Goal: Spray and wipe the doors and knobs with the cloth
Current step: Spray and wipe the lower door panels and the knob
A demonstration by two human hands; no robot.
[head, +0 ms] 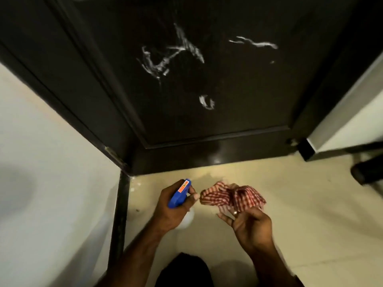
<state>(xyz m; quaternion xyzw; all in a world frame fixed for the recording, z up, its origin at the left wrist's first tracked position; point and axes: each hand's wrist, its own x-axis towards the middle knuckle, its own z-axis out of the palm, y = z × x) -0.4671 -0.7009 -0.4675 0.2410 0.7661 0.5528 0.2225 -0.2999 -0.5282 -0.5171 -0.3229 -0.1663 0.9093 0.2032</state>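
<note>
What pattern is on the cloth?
Red-and-white check; the cloth shows best in the head view.

I'm looking down at cream floor tiles (290, 214) under dim light, a pale wall (51, 162) on my left, a dark frame (121, 204) at its corner, something black (364, 172) at the right edge

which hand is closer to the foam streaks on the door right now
The left hand, slightly. Gripping the blue spray bottle, it sits lower left of the foam streaks. The right hand, holding the checked cloth, sits lower right and lower in view.
</note>
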